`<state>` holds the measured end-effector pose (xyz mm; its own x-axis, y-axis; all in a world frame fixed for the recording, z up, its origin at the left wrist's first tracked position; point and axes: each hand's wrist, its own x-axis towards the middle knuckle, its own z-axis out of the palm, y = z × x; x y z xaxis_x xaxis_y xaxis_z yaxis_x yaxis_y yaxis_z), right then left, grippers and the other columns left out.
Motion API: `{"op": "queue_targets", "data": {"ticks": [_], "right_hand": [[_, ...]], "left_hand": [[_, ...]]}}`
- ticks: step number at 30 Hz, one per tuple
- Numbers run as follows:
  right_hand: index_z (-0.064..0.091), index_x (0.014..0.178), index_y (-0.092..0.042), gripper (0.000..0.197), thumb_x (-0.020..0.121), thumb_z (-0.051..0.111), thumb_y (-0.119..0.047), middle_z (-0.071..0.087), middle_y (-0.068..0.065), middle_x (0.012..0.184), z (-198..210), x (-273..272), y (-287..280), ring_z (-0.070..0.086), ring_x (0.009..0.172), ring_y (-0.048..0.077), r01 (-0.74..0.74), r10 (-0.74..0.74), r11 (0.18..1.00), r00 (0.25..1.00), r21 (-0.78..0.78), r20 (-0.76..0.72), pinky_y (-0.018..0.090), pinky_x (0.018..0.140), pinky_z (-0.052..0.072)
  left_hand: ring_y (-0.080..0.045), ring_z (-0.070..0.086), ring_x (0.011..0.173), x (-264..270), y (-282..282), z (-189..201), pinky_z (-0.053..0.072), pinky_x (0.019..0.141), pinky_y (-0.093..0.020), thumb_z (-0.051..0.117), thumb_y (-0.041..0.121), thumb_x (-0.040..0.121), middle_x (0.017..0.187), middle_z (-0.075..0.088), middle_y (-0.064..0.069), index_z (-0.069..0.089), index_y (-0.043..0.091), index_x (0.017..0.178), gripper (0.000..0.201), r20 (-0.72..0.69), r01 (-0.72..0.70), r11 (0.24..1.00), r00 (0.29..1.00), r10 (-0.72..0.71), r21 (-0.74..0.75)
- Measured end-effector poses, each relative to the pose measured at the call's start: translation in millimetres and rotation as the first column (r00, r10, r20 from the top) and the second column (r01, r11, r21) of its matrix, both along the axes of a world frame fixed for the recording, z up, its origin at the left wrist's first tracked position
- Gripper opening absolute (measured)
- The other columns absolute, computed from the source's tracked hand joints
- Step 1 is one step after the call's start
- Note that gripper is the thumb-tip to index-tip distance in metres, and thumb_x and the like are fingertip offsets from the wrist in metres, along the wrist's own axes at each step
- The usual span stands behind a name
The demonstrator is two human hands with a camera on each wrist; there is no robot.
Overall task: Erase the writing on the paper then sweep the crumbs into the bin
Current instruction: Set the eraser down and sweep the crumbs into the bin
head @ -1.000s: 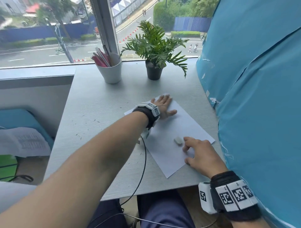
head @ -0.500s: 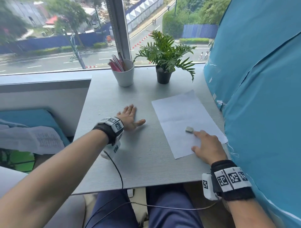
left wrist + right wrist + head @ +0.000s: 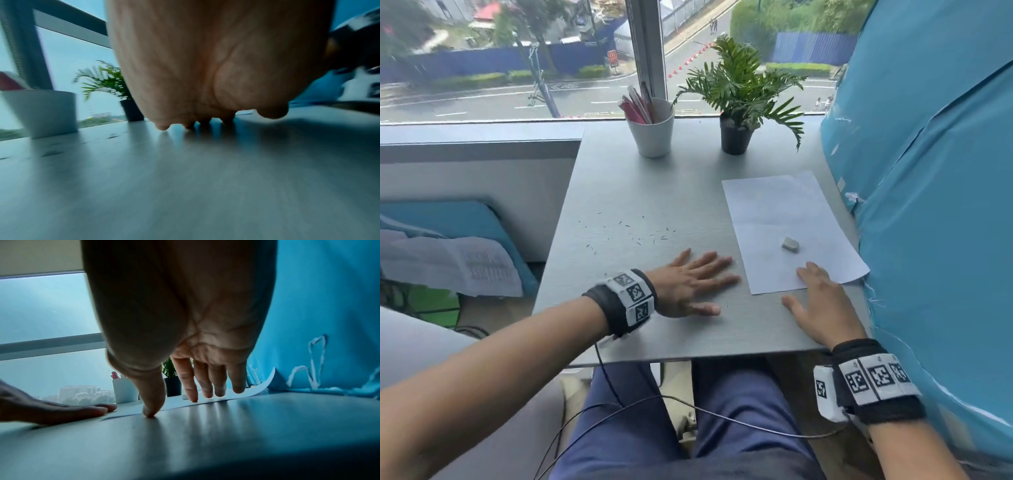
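A white sheet of paper (image 3: pixel 784 226) lies on the right side of the grey table (image 3: pixel 654 192), with a small grey eraser (image 3: pixel 790 244) loose on it. Dark eraser crumbs (image 3: pixel 630 229) are scattered over the table's middle left. My left hand (image 3: pixel 695 284) lies flat with spread fingers on the table, just left of the paper's near corner and in front of the crumbs. My right hand (image 3: pixel 815 301) is flat too, fingertips on the paper's near edge (image 3: pixel 205 402), thumb on the table. Neither hand holds anything. No bin is in view.
A white cup of pens (image 3: pixel 652 128) and a small potted plant (image 3: pixel 738 102) stand at the back by the window. A blue covered wall (image 3: pixel 928 171) runs close along the table's right edge. Left of the table, lower down, lie papers (image 3: pixel 455 267) on a blue surface.
My left hand has come off the paper, swept out to the left and back toward the paper's near corner. My right hand has drawn back from the eraser to the paper's near edge.
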<state>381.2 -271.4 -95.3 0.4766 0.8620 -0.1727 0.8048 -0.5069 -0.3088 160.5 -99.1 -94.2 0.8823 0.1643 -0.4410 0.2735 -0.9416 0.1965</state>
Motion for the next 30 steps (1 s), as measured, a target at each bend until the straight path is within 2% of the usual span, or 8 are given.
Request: {"op": "queue_targets", "data": {"ticks": [3,8,12,14,18,23,27,30], "right_hand": [[0.041,0.144,-0.011,0.063,0.090,0.065,-0.033,0.027,0.008,0.158,-1,-5,-8,0.024,0.146,0.026,-0.023,0.021,0.992,1.000,0.125,0.020,0.041,0.117,0.026],[0.058,0.126,-0.005,0.042,0.087,0.070,-0.017,0.051,0.013,0.141,-20,-5,-31,0.047,0.132,0.031,-0.083,0.056,0.909,0.995,0.409,0.079,0.042,0.108,0.041],[0.059,0.126,0.002,0.037,0.089,0.057,0.003,0.056,0.017,0.136,-31,-3,-40,0.050,0.127,0.034,-0.005,-0.025,0.897,0.998,0.441,0.064,0.034,0.112,0.033],[0.050,0.137,0.000,0.054,0.084,0.050,0.010,0.051,0.017,0.142,-30,-4,-40,0.045,0.133,0.033,-0.002,-0.019,0.941,0.998,0.338,0.058,0.035,0.116,0.027],[0.032,0.149,-0.010,0.079,0.074,0.046,0.011,0.053,0.010,0.141,-14,0,-34,0.047,0.128,0.032,0.031,-0.037,0.970,0.999,0.241,0.023,0.039,0.107,0.037],[0.029,0.148,-0.013,0.078,0.074,0.048,0.006,0.058,0.002,0.137,-9,11,-28,0.053,0.123,0.030,0.034,-0.039,0.979,0.999,0.199,0.024,0.040,0.103,0.043],[0.039,0.141,-0.013,0.070,0.075,0.046,0.007,0.060,0.003,0.134,-17,10,-32,0.057,0.118,0.032,0.031,-0.045,0.967,0.998,0.251,0.050,0.043,0.102,0.045],[0.045,0.137,-0.012,0.064,0.076,0.046,0.007,0.063,0.004,0.131,-24,9,-33,0.059,0.114,0.031,0.031,-0.060,0.951,0.994,0.307,0.087,0.045,0.102,0.045]], "left_hand": [[-0.024,-0.021,0.149,-14,39,6,-0.014,0.117,-0.059,0.016,0.068,0.095,0.161,-0.025,0.004,-0.016,0.038,0.154,0.073,-0.044,-0.183,0.981,0.982,0.186,0.063],[-0.024,-0.014,0.151,-41,60,21,-0.013,0.119,-0.053,0.017,0.076,0.091,0.165,-0.013,-0.007,-0.006,0.011,0.158,0.096,-0.093,-0.452,0.846,0.865,0.493,0.284],[-0.021,-0.019,0.150,-25,10,32,-0.011,0.120,-0.053,0.012,0.078,0.087,0.164,-0.016,-0.006,-0.009,0.013,0.157,0.098,0.012,-0.229,0.951,0.973,0.232,0.206],[-0.018,-0.020,0.149,-2,-25,30,-0.013,0.120,-0.049,0.017,0.074,0.091,0.163,-0.018,-0.002,-0.010,0.016,0.157,0.092,0.057,-0.070,0.989,0.996,0.063,0.133],[-0.018,-0.013,0.152,60,-81,17,-0.013,0.121,-0.047,0.026,0.068,0.096,0.165,-0.010,-0.003,-0.003,0.016,0.159,0.086,0.102,0.120,0.990,0.987,-0.127,0.070],[-0.020,-0.009,0.152,86,-91,0,-0.011,0.121,-0.047,0.027,0.068,0.097,0.166,-0.008,-0.002,-0.002,0.017,0.159,0.085,0.071,0.132,0.987,0.988,-0.139,0.094],[-0.018,-0.013,0.151,44,-80,4,-0.012,0.122,-0.046,0.021,0.073,0.093,0.164,-0.016,-0.002,-0.011,0.018,0.157,0.091,0.034,0.087,0.993,0.995,-0.090,0.082],[-0.020,-0.008,0.152,3,-73,15,-0.008,0.122,-0.048,0.014,0.079,0.086,0.165,-0.011,-0.004,-0.008,0.015,0.158,0.098,-0.017,0.024,0.988,1.000,-0.021,0.154]]}}
